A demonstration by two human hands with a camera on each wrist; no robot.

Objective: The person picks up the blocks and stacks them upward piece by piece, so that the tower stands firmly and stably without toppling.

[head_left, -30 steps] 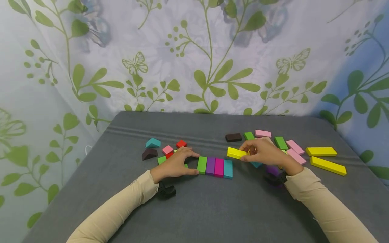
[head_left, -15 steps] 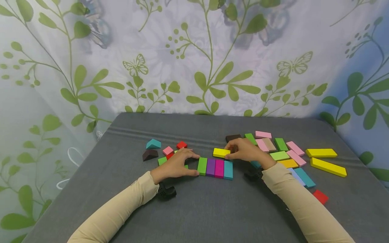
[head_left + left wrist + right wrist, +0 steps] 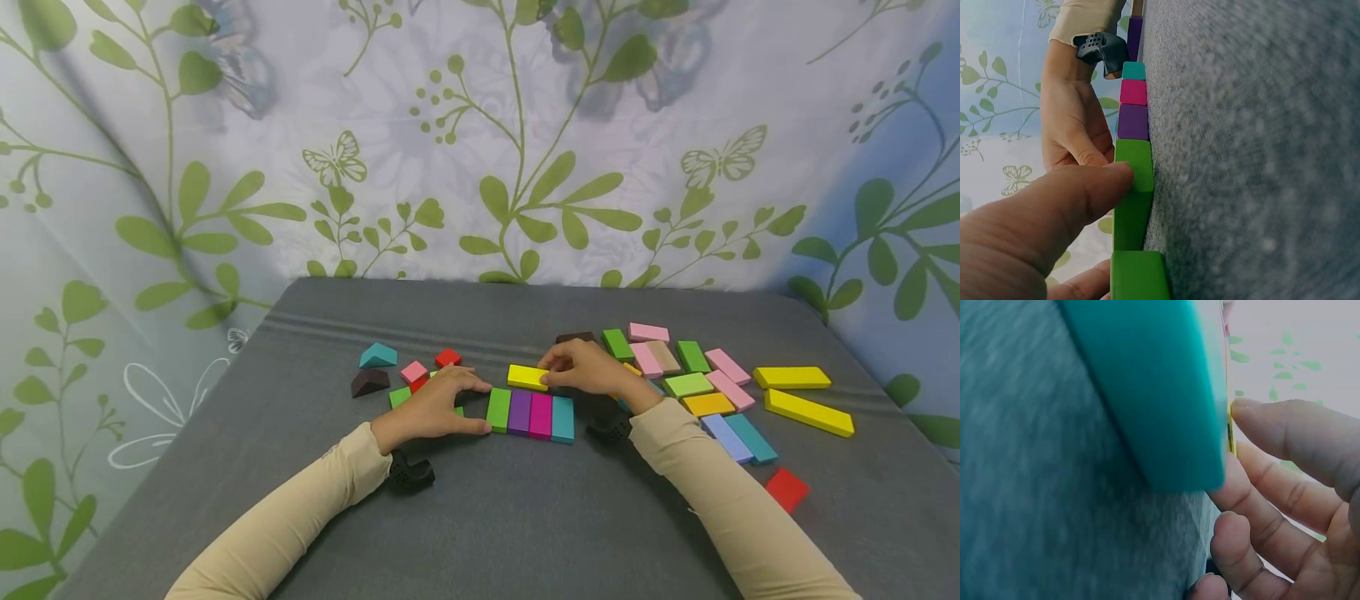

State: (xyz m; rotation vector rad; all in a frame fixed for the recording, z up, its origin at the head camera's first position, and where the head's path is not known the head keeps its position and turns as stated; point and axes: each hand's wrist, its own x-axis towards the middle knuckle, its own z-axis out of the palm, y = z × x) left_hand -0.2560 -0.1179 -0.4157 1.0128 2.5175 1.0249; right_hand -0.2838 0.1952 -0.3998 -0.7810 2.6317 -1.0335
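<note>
Flat rectangular blocks stand side by side in a row: a green block [image 3: 498, 410], a purple block [image 3: 519, 412], a magenta block [image 3: 541, 415] and a teal block [image 3: 562, 418]. My left hand [image 3: 435, 404] holds the green block at the row's left end, thumb at its near end and fingers toward its far end. In the left wrist view the thumb [image 3: 1100, 181] touches the green block. My right hand [image 3: 588, 367] pinches a yellow block [image 3: 527, 377] by its right end, crosswise at the row's far edge. Whether it rests on the row cannot be told.
Left of the row lie a teal triangular block [image 3: 378, 356], a dark brown arched block [image 3: 370, 383] and small red and pink blocks. Many-coloured blocks are scattered at right, with two long yellow blocks [image 3: 792, 377] and a red block [image 3: 787, 490]. A patterned curtain [image 3: 480, 150] hangs behind the grey table.
My right hand has carried the yellow block leftward, from beyond the row's right end to behind its middle. The left hand has stayed at the green block.
</note>
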